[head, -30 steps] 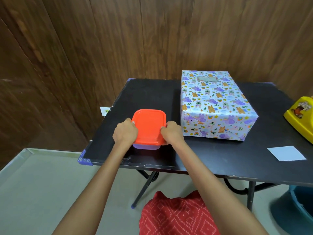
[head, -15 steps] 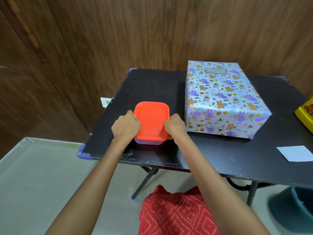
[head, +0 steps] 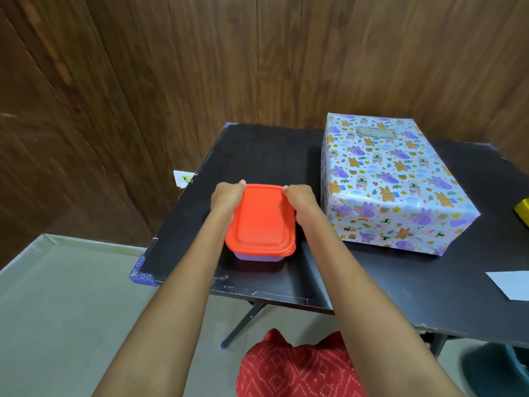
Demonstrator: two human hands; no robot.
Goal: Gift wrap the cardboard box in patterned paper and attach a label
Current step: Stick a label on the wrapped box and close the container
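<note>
The box wrapped in patterned paper stands on the black table, right of centre, with a label stuck on its far top end. In front of me sits a purple plastic container with an orange lid. My left hand grips the lid's far left corner. My right hand grips its far right corner, fingers curled over the edge. The box is about a hand's width to the right of my right hand.
A white sheet of paper lies at the table's right front. A yellow object shows at the right edge. Wooden panel walls stand close behind and to the left. A blue tub sits on the floor at lower right.
My hands have slid from the near sides of the lid to its far corners. The view has shifted left.
</note>
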